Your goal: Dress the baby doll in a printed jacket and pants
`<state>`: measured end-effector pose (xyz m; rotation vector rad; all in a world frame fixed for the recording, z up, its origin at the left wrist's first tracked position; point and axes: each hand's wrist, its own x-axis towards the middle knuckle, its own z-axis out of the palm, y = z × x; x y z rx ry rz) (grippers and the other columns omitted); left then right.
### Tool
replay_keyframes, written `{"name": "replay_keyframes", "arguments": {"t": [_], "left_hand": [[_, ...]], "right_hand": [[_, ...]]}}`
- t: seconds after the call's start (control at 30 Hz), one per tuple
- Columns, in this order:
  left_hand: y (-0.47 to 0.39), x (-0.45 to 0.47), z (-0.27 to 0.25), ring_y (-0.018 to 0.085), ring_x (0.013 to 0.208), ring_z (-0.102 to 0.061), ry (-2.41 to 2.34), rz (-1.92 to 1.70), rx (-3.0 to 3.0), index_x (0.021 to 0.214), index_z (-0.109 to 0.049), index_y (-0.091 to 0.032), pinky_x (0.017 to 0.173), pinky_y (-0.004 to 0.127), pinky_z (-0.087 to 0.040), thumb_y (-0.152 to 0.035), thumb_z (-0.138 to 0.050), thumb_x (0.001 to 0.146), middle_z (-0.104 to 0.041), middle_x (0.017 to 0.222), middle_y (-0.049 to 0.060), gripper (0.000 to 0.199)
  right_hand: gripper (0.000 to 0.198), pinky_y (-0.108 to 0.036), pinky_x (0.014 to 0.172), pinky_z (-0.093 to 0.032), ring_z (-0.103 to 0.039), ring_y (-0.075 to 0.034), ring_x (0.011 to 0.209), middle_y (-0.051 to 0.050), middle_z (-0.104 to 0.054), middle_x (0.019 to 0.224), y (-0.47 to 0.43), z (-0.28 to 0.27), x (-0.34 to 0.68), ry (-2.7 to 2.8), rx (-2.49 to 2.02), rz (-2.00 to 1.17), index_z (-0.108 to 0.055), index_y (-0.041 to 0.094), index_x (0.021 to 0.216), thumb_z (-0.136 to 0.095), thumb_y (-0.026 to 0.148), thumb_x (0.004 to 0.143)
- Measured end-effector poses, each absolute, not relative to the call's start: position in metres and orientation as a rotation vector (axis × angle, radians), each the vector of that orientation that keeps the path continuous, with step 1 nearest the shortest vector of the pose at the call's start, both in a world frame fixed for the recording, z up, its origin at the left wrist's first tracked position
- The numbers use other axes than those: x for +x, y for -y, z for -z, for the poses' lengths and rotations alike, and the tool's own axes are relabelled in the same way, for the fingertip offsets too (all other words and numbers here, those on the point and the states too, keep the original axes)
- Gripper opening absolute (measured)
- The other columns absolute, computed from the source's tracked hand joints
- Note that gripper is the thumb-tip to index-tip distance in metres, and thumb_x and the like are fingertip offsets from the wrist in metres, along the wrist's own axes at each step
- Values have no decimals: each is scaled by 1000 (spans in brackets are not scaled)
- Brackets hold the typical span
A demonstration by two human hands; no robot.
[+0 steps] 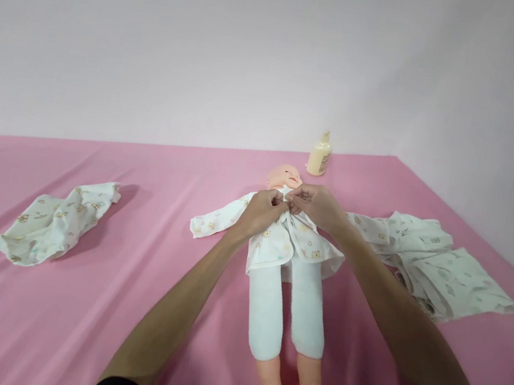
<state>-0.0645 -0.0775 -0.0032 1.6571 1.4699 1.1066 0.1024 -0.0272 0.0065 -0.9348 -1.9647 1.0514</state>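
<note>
A baby doll (283, 176) lies on its back on the pink sheet, its feet toward me. It wears a white printed jacket (270, 250) and white trousers (266, 318). Over the doll's chest, my left hand (263, 210) and my right hand (316, 203) meet at the jacket's front, fingers pinched close together near the neckline. Both hands seem to hold the thin ties of the jacket, though the fingertips cover most of them. Below my hands the jacket's front edges part over the trousers. One sleeve (218, 218) stretches out to the left.
A pump bottle (320, 156) stands beyond the doll's head, near the white wall (182, 76). Crumpled printed baby clothing (54, 222) lies at the left. More white printed clothing (449, 275) lies at the right, beside my right forearm. The pink sheet (118, 327) has folds.
</note>
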Motion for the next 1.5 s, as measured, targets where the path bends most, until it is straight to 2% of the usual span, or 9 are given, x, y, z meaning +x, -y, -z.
{"name": "replay_keyframes", "arguments": {"t": [0.2,0.37,0.5,0.77,0.9,1.07,1.3,1.5], "left_hand": [[78,-65,3,7,53,-40,-1419,-1104,1627,77,-60,-16,49,20,-29,-33,-58,84,-50,62,-3,18],[79,-66,-2,5,46,-31,-1362,-1107,1522,72,-52,-17,46,21,-25,-33,-61,85,-41,55,-6,22],[80,-67,-4,5,46,-31,-1339,-1125,1537,69,-47,-18,46,21,-24,-32,-61,86,-40,54,-6,26],[78,-72,2,5,43,-31,-1260,-1126,1466,74,-52,-19,41,21,-20,-33,-60,86,-41,56,-6,20],[75,-76,4,5,42,-31,-1238,-1078,1420,78,-57,-19,39,21,-20,-36,-61,86,-44,57,-5,20],[73,-78,5,5,43,-33,-1230,-1076,1435,72,-57,-17,38,20,-23,-41,-60,88,-46,60,-3,29],[72,-76,8,5,40,-31,-1245,-1086,1440,74,-57,-17,37,21,-20,-37,-54,91,-45,57,-3,26],[73,-70,8,5,43,-32,-1298,-1142,1382,79,-59,-17,41,19,-20,-35,-53,91,-46,59,-4,23]], "right_hand": [[15,-25,66,-52,-63,-13,66,-3,-68,71,21,-3,105,1894,-899,-1166,-70,18,79,-69,32,83],[16,-24,63,-47,-58,-11,63,0,-64,66,18,-2,106,1889,-933,-1141,-70,17,75,-72,33,80],[16,-24,64,-46,-56,-11,65,0,-64,70,18,-2,105,1882,-901,-1160,-69,18,75,-70,33,80],[18,-25,72,-49,-62,-13,75,-2,-68,81,16,-1,108,1922,-829,-1227,-70,18,83,-66,36,83],[20,-26,72,-48,-61,-13,74,-1,-68,81,17,-1,109,1942,-851,-1214,-71,18,85,-64,36,84],[21,-25,70,-47,-60,-13,74,0,-65,78,18,0,110,1965,-874,-1217,-70,18,89,-62,37,86],[23,-26,69,-47,-59,-13,73,-1,-65,78,23,-5,109,1974,-916,-1214,-70,18,90,-62,39,87],[19,-28,68,-48,-61,-14,72,-2,-66,78,22,-2,106,1848,-933,-1184,-63,18,89,-66,36,85]]}}
